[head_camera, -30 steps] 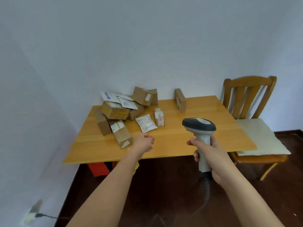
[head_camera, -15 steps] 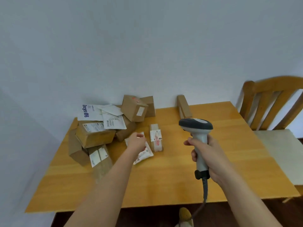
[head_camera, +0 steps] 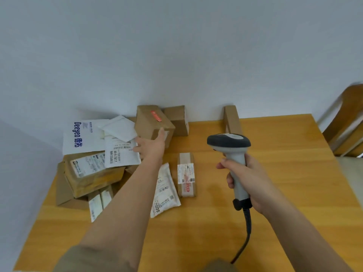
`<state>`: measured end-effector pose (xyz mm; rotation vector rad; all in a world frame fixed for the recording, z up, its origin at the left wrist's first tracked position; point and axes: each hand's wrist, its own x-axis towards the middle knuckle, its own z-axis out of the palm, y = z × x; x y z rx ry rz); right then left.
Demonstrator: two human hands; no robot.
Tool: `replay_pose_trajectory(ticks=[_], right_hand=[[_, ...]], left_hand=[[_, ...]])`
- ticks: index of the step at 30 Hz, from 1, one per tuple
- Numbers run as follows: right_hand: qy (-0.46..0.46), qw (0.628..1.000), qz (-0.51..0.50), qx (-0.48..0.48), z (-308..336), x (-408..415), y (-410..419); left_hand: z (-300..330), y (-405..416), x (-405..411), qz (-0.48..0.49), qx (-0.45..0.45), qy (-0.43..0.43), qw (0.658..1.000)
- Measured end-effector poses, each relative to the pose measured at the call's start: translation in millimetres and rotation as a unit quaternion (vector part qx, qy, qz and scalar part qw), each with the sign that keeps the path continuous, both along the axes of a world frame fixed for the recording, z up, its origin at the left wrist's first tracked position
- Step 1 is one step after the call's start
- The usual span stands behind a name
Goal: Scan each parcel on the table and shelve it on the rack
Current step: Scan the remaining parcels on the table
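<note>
pale wall behind wooden table (head_camera: 275, 193), chair (head_camera: 345, 126) at right edge. from my remote seat i saw parcels heaped at table's far left: tilted brown box (head_camera: 151, 124) with red strip on top, white mailers beside it, white pouch (head_camera: 165, 191) and small taped box (head_camera: 186, 173) lying nearer. left hand (head_camera: 151, 146) reached out, fingers straight and spread, thumb tip touching brown box's front. right hand (head_camera: 247, 179) curled tight round handle of grey scanner (head_camera: 229, 142), held upright above table, cable hanging below.
</note>
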<state>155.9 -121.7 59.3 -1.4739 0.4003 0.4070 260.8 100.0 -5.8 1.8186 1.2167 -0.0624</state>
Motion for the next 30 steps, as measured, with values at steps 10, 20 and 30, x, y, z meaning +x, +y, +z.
replay_pose_trajectory(ticks=[10, 20, 30], right_hand=[[0.036, 0.999, -0.013, -0.008, -25, 39, -6], [0.017, 0.998, -0.062, 0.017, -22, 55, 11], [0.000, 0.995, -0.082, 0.060, -34, 39, 27]], left_hand=[[-50, 25, 43, 0.131, -0.148, -0.072, 0.978], [-23, -2, -9, 0.113, -0.342, -0.206, 0.910], [-19, 1, -89, 0.125, -0.522, -0.141, 0.832]])
